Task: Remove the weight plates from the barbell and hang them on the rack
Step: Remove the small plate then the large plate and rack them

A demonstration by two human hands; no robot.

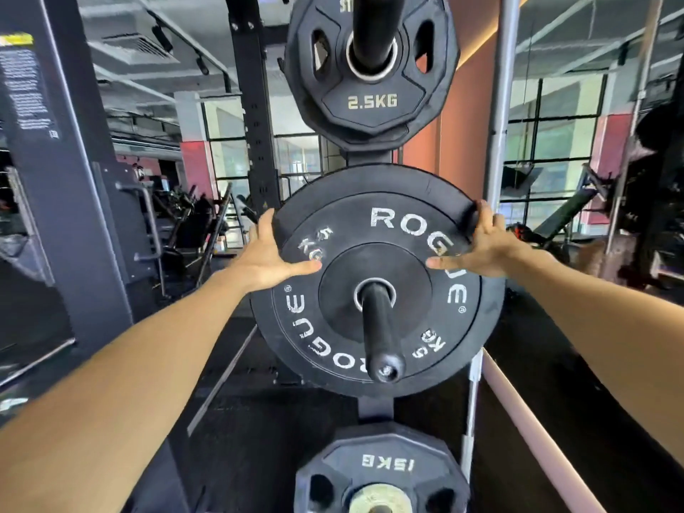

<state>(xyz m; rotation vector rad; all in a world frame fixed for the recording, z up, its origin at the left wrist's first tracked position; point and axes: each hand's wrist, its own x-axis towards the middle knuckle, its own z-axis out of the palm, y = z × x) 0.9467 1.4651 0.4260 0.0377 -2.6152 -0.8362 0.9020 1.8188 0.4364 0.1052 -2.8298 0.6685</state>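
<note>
A black Rogue 5 kg bumper plate (388, 216) hangs on the middle peg (379, 335) of the plate rack (374, 406), the peg sticking out through its centre hole. My left hand (272, 253) holds the plate's left rim, thumb laid across the face and fingers wrapped behind the edge. My right hand (481, 242) grips the upper right rim the same way. A second plate's edge shows just behind this one. No barbell is in view.
A 2.5 kg plate (372, 101) hangs on the peg above and a 15 kg plate (385, 464) on the peg below. A dark machine column (63, 179) stands at left, a silver pole (503, 105) at right, and a pale-edged board (536, 431) at lower right.
</note>
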